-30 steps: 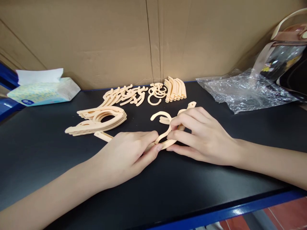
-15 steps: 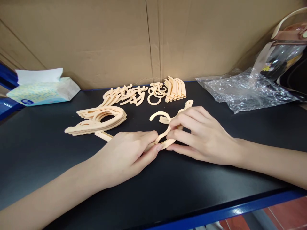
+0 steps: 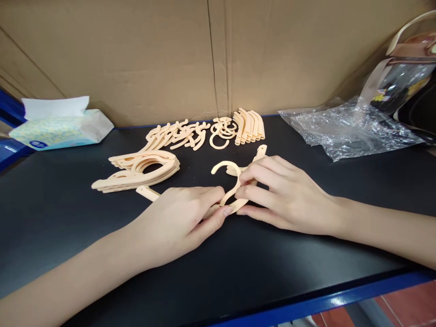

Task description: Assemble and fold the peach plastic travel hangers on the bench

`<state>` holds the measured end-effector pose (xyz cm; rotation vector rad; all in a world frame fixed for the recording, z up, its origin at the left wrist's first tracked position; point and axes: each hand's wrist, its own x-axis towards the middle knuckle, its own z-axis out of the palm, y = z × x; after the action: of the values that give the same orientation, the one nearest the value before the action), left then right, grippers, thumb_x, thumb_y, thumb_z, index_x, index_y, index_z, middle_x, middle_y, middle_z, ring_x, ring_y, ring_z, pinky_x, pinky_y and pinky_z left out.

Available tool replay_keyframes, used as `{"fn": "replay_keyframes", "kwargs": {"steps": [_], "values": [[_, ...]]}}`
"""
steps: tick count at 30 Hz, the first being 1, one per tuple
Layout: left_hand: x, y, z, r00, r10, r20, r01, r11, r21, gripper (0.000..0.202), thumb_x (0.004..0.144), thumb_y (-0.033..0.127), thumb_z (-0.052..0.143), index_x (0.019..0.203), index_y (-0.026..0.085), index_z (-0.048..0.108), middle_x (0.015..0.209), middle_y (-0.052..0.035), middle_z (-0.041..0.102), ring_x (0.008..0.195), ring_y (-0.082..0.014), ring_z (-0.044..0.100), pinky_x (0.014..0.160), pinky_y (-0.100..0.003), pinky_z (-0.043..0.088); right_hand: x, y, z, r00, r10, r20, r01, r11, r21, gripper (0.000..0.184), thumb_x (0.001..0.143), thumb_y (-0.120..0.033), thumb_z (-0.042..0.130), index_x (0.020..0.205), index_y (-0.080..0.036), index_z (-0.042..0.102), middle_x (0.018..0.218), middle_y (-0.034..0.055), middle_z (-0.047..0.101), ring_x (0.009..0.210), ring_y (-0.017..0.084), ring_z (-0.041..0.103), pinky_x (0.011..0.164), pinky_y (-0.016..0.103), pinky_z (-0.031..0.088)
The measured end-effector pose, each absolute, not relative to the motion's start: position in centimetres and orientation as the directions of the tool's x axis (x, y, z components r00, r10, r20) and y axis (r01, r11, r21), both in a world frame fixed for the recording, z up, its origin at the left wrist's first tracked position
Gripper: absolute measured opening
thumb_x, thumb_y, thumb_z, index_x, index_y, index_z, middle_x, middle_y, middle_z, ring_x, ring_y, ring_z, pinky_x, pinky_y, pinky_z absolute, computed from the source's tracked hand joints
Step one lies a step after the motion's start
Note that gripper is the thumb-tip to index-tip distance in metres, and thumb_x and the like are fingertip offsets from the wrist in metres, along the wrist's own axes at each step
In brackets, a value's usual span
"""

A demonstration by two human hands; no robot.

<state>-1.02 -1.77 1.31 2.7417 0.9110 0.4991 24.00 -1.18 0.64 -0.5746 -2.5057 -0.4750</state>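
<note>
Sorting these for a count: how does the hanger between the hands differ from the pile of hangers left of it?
The single hanger is gripped by the left hand and right hand; the pile lies untouched. The single hanger is alone, with its hook standing clear; the pile is several layered flat. Both are peach plastic on the black table.

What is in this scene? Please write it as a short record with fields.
Left hand: grips the near end of a peach plastic hanger
Right hand: pinches the same hanger at its middle, below the hook
Hanger position: lies low on the black table, hook pointing away from the person
Left of the hands: stack of similar hangers
Behind: loose hanger parts near the cardboard wall
Far left: tissue pack
Far right: clear plastic bag
</note>
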Motion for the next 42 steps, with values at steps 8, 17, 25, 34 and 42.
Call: {"fn": "replay_keyframes", "kwargs": {"steps": [8, 17, 25, 34, 42], "values": [[-1.18, -2.05, 1.29, 0.75, 0.62, 0.229, 0.544, -0.776, 0.32, 0.033, 0.108, 0.029, 0.047, 0.076, 0.021, 0.046, 0.064, 0.0082, 0.05, 0.05, -0.009, 0.046, 0.05, -0.025, 0.027, 24.03, -1.3, 0.77, -0.789, 0.317, 0.526, 0.468, 0.865, 0.181, 0.03, 0.109, -0.034, 0.052, 0.095, -0.015, 0.07, 0.101, 0.0103, 0.07, 0.092, 0.021, 0.059, 0.082, 0.033, 0.051], [-0.95, -1.96, 1.5, 0.752, 0.621, 0.221, 0.543, -0.774, 0.327, 0.035, 0.109, 0.033, 0.045, 0.076, 0.022, 0.043, 0.064, 0.0077, 0.048, 0.05, -0.0098, 0.045, 0.051, -0.025, 0.027, 24.01, -1.31, 0.83, -0.812, 0.318, 0.489, 0.447, 0.878, 0.171, 0.027, 0.108, -0.032, 0.053, 0.098, -0.014, 0.07, 0.103, 0.0099, 0.071, 0.094, 0.022, 0.061, 0.084, 0.035, 0.053], [-1.03, -2.03, 1.39, 0.759, 0.601, 0.25, 0.53, -0.794, 0.299, 0.035, 0.109, 0.03, 0.046, 0.076, 0.022, 0.041, 0.064, 0.008, 0.047, 0.05, -0.0092, 0.045, 0.05, -0.024, 0.026, 23.94, -1.21, 0.72, -0.824, 0.318, 0.47, 0.425, 0.894, 0.14, 0.023, 0.108, -0.032, 0.054, 0.101, -0.015, 0.069, 0.102, 0.0092, 0.07, 0.095, 0.022, 0.061, 0.086, 0.035, 0.051], [-0.98, -2.15, 1.55, 0.763, 0.603, 0.233, 0.53, -0.79, 0.308, 0.034, 0.11, 0.032, 0.044, 0.078, 0.022, 0.045, 0.065, 0.0075, 0.05, 0.05, -0.0095, 0.046, 0.051, -0.024, 0.027, 23.84, -1.09, 0.48, -0.82, 0.356, 0.448, 0.43, 0.9, 0.073, 0.023, 0.108, -0.03, 0.052, 0.1, -0.015, 0.068, 0.102, 0.0098, 0.068, 0.093, 0.02, 0.06, 0.08, 0.033, 0.052], [-0.89, -2.11, 1.59, 0.743, 0.646, 0.178, 0.567, -0.747, 0.347, 0.036, 0.11, 0.037, 0.041, 0.077, 0.022, 0.047, 0.065, 0.0055, 0.053, 0.051, -0.0112, 0.047, 0.052, -0.026, 0.027, 23.94, -1.08, 0.53, -0.821, 0.362, 0.441, 0.42, 0.907, 0.037, 0.02, 0.107, -0.027, 0.054, 0.098, -0.016, 0.068, 0.102, 0.0091, 0.067, 0.092, 0.02, 0.059, 0.08, 0.033, 0.05]]}}
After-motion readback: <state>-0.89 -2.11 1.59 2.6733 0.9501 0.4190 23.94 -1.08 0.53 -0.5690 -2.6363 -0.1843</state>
